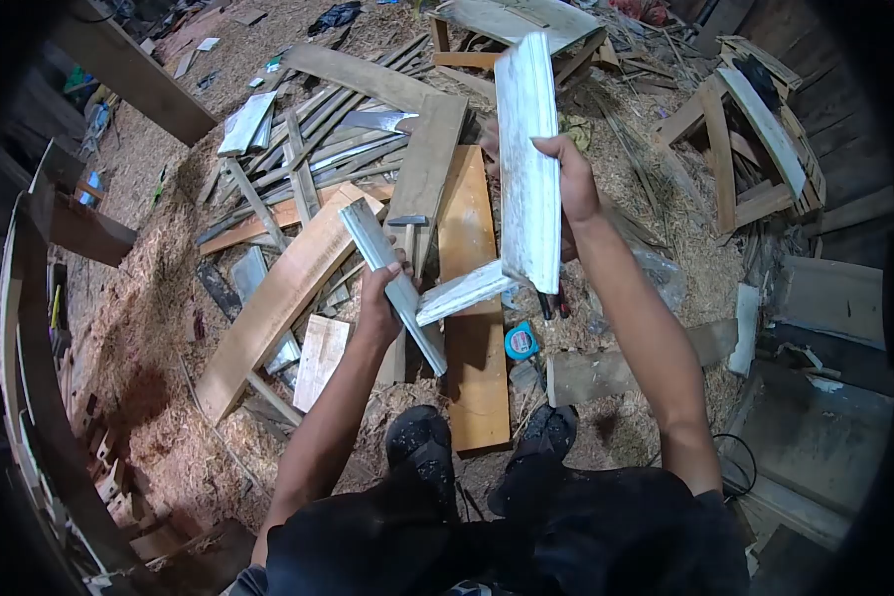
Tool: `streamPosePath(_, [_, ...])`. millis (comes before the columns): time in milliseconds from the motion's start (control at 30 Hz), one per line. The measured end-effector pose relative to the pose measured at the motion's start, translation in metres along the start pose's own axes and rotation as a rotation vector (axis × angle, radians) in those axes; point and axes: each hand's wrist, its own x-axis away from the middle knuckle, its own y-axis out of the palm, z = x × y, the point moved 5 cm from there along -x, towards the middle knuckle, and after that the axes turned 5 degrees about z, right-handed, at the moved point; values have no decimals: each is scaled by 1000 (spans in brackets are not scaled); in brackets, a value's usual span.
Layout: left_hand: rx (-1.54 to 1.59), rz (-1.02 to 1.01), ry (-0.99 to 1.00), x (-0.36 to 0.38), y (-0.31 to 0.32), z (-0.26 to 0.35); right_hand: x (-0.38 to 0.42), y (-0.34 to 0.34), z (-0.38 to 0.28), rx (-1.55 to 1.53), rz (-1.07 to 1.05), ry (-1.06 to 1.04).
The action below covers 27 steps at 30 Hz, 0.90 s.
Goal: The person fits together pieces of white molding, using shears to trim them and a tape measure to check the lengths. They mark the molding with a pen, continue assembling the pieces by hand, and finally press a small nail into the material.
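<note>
My left hand (377, 300) is closed around a narrow white-painted board (404, 298), held at a slant. A wider white-painted board (529, 169) stands nearly upright in my right hand (572, 179), thumb on its face and the other fingers mostly hidden behind. Between their lower parts runs a short white crosspiece (462, 292), its ends meeting both boards in this view. Below them lies a long orange-brown plank (480, 387). A hammer (408, 221) rests on the wood just beyond my left hand. Right of the plank sits a blue tape measure (521, 341).
Sawdust and wood shavings cover the ground around my feet. A pale curved plank (278, 298) lies to the left, near a heap of thin strips (318, 164) and a saw blade (375, 120). Wooden frames (720, 149) stand at the back right; a grey board (606, 375) lies right of my feet.
</note>
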Motion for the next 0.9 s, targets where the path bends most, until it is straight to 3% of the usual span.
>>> streamPosePath(133, [-60, -29, 29, 4, 6, -1, -13, 24, -12, 368, -52, -119])
streamPosePath(300, [-163, -75, 164, 10, 24, 9, 4, -4, 43, 360, -70, -171])
streamPosePath(533, [-261, -25, 264, 21, 24, 13, 20, -23, 57, 500, -87, -128])
streamPosePath(667, [-372, 28, 393, 26, 19, 6, 31, -33, 80, 574, 9, -127])
streamPosePath(900, [-426, -61, 388, 48, 29, -10, 70, -36, 103, 685, 164, -138])
